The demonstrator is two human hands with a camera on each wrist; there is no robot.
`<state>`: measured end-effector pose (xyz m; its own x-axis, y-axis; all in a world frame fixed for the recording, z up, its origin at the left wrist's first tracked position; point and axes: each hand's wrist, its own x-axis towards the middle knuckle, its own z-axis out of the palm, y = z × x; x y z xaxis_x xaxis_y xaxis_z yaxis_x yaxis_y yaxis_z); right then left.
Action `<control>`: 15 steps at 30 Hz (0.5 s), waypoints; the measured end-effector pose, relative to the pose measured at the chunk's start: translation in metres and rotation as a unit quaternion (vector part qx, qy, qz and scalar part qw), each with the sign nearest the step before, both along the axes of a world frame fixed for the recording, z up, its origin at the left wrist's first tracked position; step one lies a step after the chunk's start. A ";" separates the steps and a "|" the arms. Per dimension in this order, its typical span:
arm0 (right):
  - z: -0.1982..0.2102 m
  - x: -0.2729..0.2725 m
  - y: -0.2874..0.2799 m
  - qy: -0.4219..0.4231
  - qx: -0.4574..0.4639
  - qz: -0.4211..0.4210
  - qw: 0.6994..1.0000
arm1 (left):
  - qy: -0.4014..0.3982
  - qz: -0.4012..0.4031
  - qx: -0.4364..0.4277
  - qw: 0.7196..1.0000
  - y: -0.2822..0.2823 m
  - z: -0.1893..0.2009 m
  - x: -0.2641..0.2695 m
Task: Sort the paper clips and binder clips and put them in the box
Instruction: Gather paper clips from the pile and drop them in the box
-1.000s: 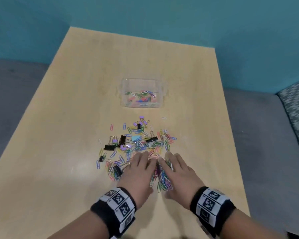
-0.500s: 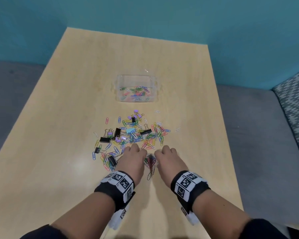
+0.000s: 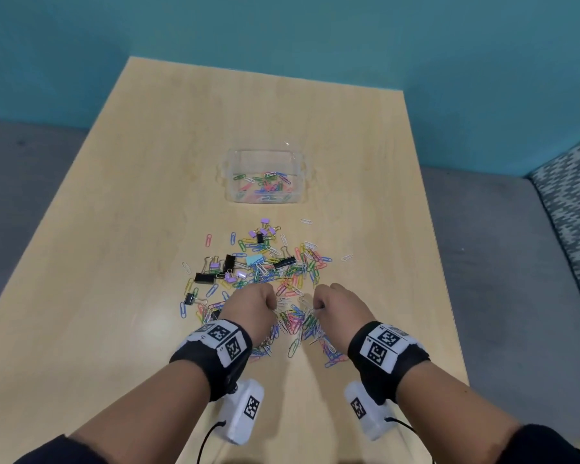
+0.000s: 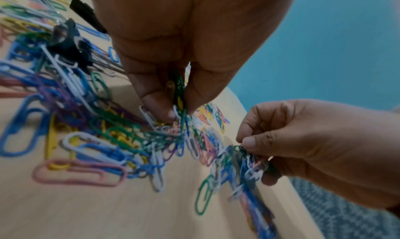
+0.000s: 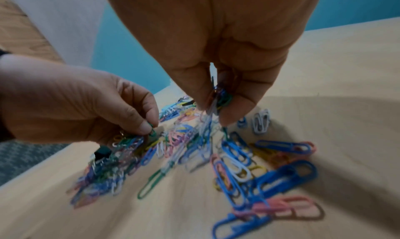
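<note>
A heap of coloured paper clips (image 3: 275,272) mixed with black, purple and light blue binder clips (image 3: 229,262) lies in the middle of the wooden table (image 3: 114,229). Beyond it stands a clear plastic box (image 3: 266,155) with several paper clips inside. My left hand (image 3: 253,308) grips a bunch of paper clips (image 4: 179,95) at the heap's near edge, fingers curled round them. My right hand (image 3: 332,304) pinches another bunch of paper clips (image 5: 218,99) just to the right. Loose clips (image 3: 297,326) dangle and lie between the two hands.
A teal wall rises behind the table. Grey seating (image 3: 503,262) runs along the right side, with a patterned cushion (image 3: 573,202) at its far end. The table's right edge is close to my right wrist.
Both hands went from lying flat over the near clips to curling into fists round bunches of them, drawing back toward me a little and lifting off the table.
</note>
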<state>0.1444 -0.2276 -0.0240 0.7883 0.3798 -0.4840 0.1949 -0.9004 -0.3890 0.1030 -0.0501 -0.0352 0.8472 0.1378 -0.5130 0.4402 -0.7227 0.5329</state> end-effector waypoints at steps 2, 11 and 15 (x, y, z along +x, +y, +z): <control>0.007 0.005 -0.001 0.010 0.023 -0.011 1.000 | 0.001 0.040 -0.046 0.998 0.003 0.005 0.002; 0.046 0.039 0.006 0.109 0.181 -0.124 0.969 | 0.027 0.228 -0.303 0.925 0.027 0.033 0.024; 0.055 0.060 0.013 0.140 0.265 -0.164 0.940 | 0.019 0.256 -0.366 0.895 0.040 0.042 0.038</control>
<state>0.2043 -0.2145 0.0312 0.7751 0.3843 -0.5016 -0.2371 -0.5589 -0.7946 0.1414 -0.0103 0.0070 0.7486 0.1184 -0.6523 0.6422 0.1148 0.7579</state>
